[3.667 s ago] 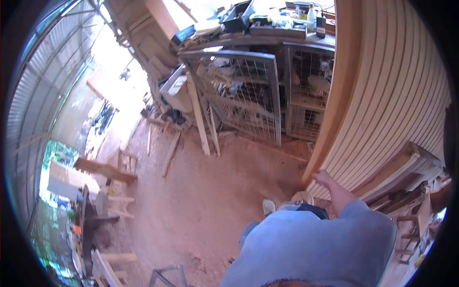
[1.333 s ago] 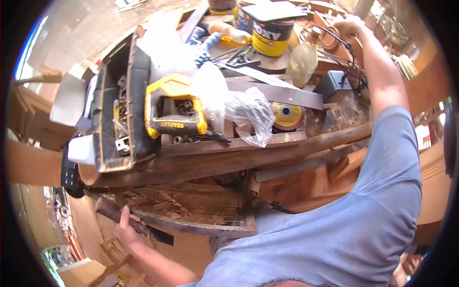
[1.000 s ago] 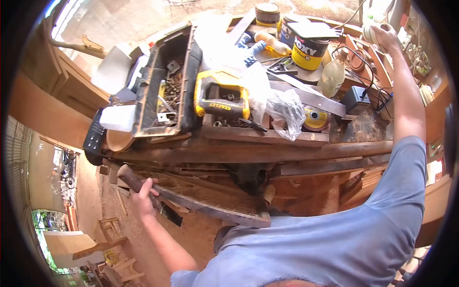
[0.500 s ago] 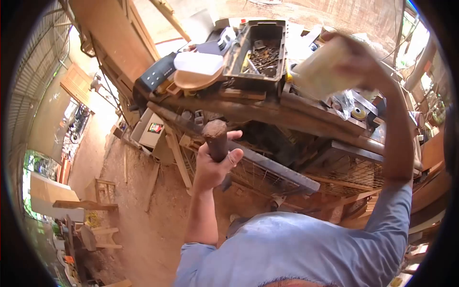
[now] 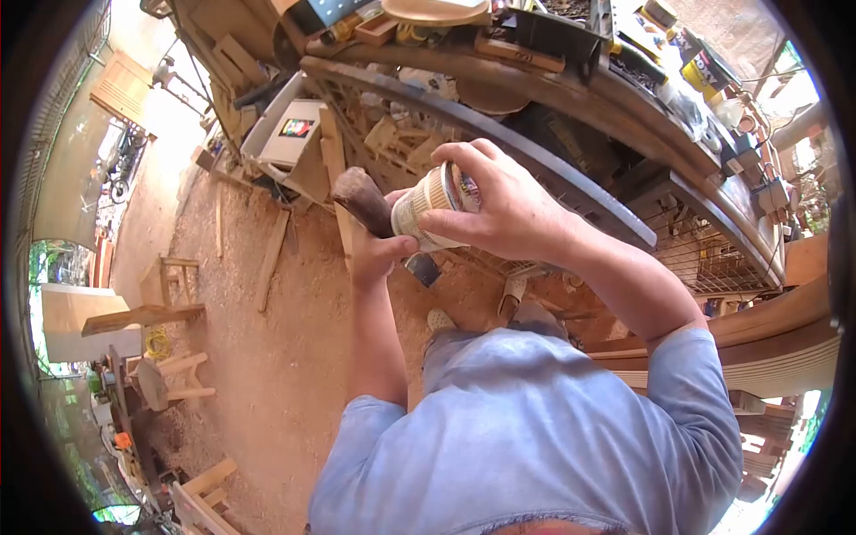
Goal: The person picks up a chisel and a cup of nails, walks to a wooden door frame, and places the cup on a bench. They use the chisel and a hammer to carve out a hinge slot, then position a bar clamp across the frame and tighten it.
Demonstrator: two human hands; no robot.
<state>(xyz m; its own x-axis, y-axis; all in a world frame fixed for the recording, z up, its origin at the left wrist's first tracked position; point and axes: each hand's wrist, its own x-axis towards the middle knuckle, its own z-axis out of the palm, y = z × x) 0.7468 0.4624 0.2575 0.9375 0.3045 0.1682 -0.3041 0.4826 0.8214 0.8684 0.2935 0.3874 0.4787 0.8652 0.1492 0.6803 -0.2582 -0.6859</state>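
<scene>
My left hand point(image 5: 379, 254) is closed round the dark brown wooden handle point(image 5: 364, 198) of a tool, its worn butt end pointing up. Below the hands shows a flat dark piece point(image 5: 423, 269), which looks like the tool's blade. My right hand point(image 5: 513, 201) grips a cream-coloured can point(image 5: 428, 209) with a printed label, its fingers over the top and thumb along the side. The can is tilted, close against the tool handle and the left thumb. What is inside the can is hidden.
A cluttered workbench point(image 5: 526, 76) runs across the top, with a black bin point(image 5: 557, 40), a wooden plate point(image 5: 437, 9) and a yellow-and-black container point(image 5: 704, 71). Under it are a metal bar point(image 5: 535, 160) and a cardboard box point(image 5: 290, 134). Wood pieces point(image 5: 147, 316) lie left on the dusty floor.
My right hand has come from above the bench down and left, bringing the can beside the tool in my left hand. The tool has tilted, and the view has shifted lower.
</scene>
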